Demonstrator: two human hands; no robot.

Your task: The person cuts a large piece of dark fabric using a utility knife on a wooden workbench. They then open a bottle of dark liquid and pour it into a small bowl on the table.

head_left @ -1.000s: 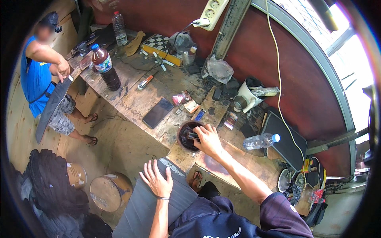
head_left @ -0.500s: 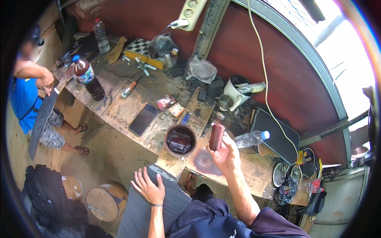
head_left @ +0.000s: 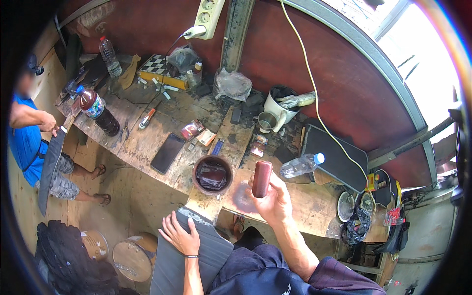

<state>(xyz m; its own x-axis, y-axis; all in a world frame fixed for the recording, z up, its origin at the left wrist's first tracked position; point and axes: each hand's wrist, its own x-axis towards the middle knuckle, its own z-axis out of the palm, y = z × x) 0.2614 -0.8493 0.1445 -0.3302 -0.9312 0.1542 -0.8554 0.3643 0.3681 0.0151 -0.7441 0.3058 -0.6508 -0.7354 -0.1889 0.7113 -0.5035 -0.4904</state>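
Note:
My left hand (head_left: 183, 237) lies flat with fingers spread on a dark grey ribbed sheet (head_left: 206, 248), which slants from my lap toward the table. A pale worn patch marks the sheet's far end. My right hand (head_left: 275, 204) is raised over the table's front part, its fingers wrapped round a dark red block (head_left: 262, 179) with rounded edges; its exact kind cannot be made out. Left of that block stands a round brown pot (head_left: 229, 183), holding a dark piece wrapped in clear plastic (head_left: 211, 174).
On the wooden table (head_left: 142, 157) are a phone (head_left: 167, 153), a cutter knife (head_left: 147, 118), a dark drink bottle (head_left: 100, 112), a clear bottle (head_left: 301, 165) and a white pitcher (head_left: 282, 109). A cable (head_left: 307, 64) hangs across. Another person (head_left: 29, 128) holds a dark panel (head_left: 51, 169) at left.
The whole view has shifted a little, so table things appear further left. My right hand with the red block sits slightly lower. My left hand stays on the sheet.

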